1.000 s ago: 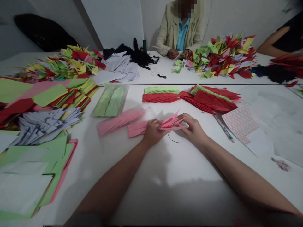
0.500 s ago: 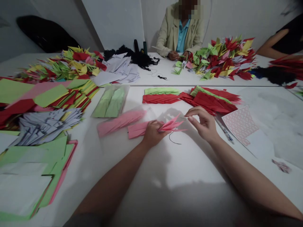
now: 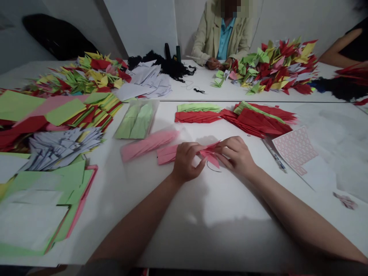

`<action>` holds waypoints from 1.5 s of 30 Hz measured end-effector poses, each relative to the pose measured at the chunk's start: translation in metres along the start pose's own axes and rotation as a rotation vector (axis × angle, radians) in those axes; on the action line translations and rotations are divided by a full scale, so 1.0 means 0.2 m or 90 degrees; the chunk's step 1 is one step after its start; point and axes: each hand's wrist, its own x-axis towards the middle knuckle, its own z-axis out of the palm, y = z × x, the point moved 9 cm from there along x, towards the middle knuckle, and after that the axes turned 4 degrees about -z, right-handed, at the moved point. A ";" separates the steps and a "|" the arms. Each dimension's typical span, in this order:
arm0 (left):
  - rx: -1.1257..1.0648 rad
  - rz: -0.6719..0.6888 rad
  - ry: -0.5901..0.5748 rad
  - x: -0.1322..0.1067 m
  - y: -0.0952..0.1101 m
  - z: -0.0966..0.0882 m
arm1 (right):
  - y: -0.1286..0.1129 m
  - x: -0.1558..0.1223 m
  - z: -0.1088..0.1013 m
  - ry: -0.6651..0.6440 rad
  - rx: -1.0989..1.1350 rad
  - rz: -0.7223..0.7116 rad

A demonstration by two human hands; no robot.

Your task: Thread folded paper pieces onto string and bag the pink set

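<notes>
My left hand (image 3: 186,161) and my right hand (image 3: 236,155) both grip a bundle of folded pink paper pieces (image 3: 211,152) just above the white table (image 3: 218,214). The fingers of both hands are curled round the bundle from either side. A short black thread (image 3: 212,168) curves on the table under the bundle. A flat stack of pink folded paper (image 3: 166,154) lies just left of my left hand, and a clear bag of pink pieces (image 3: 148,144) lies further left.
Red and green folded stacks (image 3: 253,119) lie beyond my hands. A sticker sheet (image 3: 294,149) and pen (image 3: 274,156) are at right. Piles of coloured paper (image 3: 57,115) fill the left. Across the table a person in a beige jacket (image 3: 214,36) handles paper beside a colourful heap (image 3: 276,67).
My right hand, which had lifted off and opened half a second ago, has come back and closed on the pink bundle. The bundle now points downward more.
</notes>
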 end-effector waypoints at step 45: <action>-0.280 -0.287 -0.032 -0.05 -0.21 0.11 | 0.25 -0.16 0.25 -0.046 0.440 0.432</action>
